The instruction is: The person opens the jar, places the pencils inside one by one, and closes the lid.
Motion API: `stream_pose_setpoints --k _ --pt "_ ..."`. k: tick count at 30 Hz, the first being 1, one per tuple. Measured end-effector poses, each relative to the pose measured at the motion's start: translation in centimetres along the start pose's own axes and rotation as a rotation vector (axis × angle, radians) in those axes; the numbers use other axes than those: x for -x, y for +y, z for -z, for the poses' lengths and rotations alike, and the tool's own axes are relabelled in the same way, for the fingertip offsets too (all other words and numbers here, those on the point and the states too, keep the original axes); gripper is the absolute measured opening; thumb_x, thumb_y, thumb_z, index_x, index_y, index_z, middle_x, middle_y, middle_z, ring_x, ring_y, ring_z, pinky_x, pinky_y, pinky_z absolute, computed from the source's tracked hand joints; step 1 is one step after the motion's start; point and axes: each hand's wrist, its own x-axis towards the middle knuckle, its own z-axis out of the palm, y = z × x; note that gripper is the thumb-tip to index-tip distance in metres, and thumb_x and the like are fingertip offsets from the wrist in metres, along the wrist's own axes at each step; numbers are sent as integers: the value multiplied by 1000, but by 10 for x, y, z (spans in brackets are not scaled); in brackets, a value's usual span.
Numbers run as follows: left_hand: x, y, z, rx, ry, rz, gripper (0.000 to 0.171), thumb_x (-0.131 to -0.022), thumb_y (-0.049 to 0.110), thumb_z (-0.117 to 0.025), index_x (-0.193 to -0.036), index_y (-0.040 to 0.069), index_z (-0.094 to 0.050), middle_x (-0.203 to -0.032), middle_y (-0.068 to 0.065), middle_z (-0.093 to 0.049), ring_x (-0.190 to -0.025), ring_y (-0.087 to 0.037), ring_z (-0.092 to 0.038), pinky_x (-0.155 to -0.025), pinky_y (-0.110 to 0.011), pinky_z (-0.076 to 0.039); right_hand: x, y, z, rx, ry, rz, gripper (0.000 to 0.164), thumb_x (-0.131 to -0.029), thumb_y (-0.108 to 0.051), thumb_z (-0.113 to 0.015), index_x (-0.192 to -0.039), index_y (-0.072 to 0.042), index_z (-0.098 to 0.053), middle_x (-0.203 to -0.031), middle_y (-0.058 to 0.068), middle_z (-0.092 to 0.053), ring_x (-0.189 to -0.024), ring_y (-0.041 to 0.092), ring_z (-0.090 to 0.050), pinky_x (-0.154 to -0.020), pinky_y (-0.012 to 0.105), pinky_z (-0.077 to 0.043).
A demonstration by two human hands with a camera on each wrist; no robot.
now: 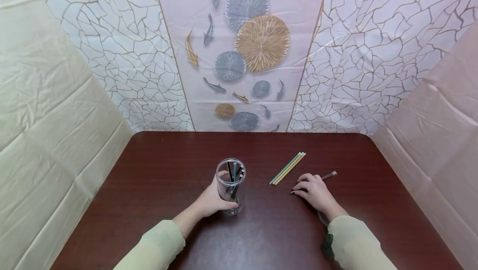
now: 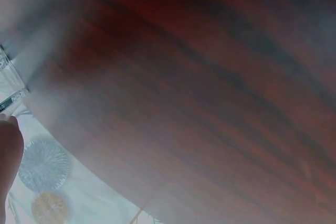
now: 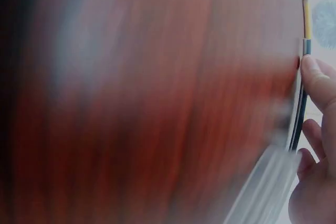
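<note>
My left hand (image 1: pixel 213 199) grips a tall clear glass (image 1: pixel 240 204), thumb at the front near its base. Several pencils (image 1: pixel 235 168), mostly black, lean inside the glass. In the left wrist view, only a strip of the glass (image 2: pixel 11 80) and part of the left hand (image 2: pixel 9 153) show at the left edge. To the right, my right hand (image 1: pixel 315 191) is low over the table with a dark pencil (image 1: pixel 329 175) beneath its fingers, both ends sticking out. The right wrist view shows thumb and fingertips pinching this black pencil (image 3: pixel 302 108).
Green and yellow pencils (image 1: pixel 287 169) lie side by side on the dark red-brown table (image 1: pixel 179 149), between the glass and my right hand. A clear ribbed object (image 3: pixel 265 187) shows low in the right wrist view. Patterned cloth (image 1: pixel 130 46) hangs behind the table, plain cloth at both sides.
</note>
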Motion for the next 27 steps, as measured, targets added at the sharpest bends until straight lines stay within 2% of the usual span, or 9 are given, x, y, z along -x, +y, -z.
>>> stream_pose_setpoints --k 4,7,9,11,14,18,22,25,27 --pt "1 -1 2 -2 1 3 95 -62 18 -86 -137 8 -28 -130 -13 -50 -116 -26 -50 -96 -44 -36 -12 -12 -1 -23 55 -14 11 -72 -9 -78 -81 -14 -74 -97 7 -59 -86 27 -48 -74 39 -38" --pt "-3 -18 1 -7 14 -4 97 -60 24 -87 -137 13 -29 -130 -9 -50 -115 -22 -50 -96 -43 -36 -28 -24 5 -62 93 -76 11 -76 -10 -76 -86 -13 -74 -98 4 -61 -89 24 -49 -76 38 -39" --pt "-2 -17 2 -12 22 -6 95 -60 27 -87 -136 15 -30 -129 -8 -51 -114 -22 -51 -96 -43 -36 -40 -36 11 -95 142 -132 12 -79 -10 -73 -91 -12 -74 -96 3 -64 -88 23 -50 -74 38 -40" --pt "0 -17 4 -22 32 -12 95 -60 29 -87 -135 16 -31 -128 -8 -51 -113 -22 -51 -94 -44 -37 -52 -49 18 -141 226 -209 12 -82 -10 -71 -94 -10 -73 -93 4 -65 -85 21 -52 -72 35 -41" --pt "1 -17 6 -25 36 -16 95 -60 29 -87 -136 19 -31 -128 -7 -51 -113 -21 -51 -95 -45 -37 -67 -68 28 -247 389 -384 13 -86 -16 -69 -97 -10 -71 -89 4 -66 -79 14 -54 -67 26 -42" --pt "1 -17 9 -8 19 -19 98 -61 26 -87 -140 22 -30 -131 -3 -51 -116 -19 -50 -97 -45 -35 -82 -89 41 -464 555 -559 21 -87 -25 -68 -98 -7 -67 -85 -2 -63 -74 6 -53 -64 17 -40" --pt "0 -18 8 5 8 -3 97 -61 26 -87 -140 20 -30 -128 -3 -53 -114 -19 -51 -96 -45 -35 -91 -103 52 -600 592 -572 26 -87 -24 -68 -100 -2 -65 -82 -11 -59 -73 3 -52 -64 15 -40" --pt "-2 -18 4 28 -34 -3 96 -63 29 -86 -140 17 -29 -127 -3 -53 -114 -19 -50 -95 -44 -36 -95 -109 61 -691 651 -550 18 -88 -15 -67 -98 -1 -64 -81 -14 -62 -72 3 -54 -63 14 -41" --pt "-4 -18 1 53 -64 -6 96 -64 29 -85 -140 15 -27 -127 -3 -52 -115 -18 -49 -96 -43 -35 -98 -114 67 -789 722 -531 10 -87 -8 -66 -95 -2 -63 -81 -10 -65 -69 5 -55 -61 15 -42"
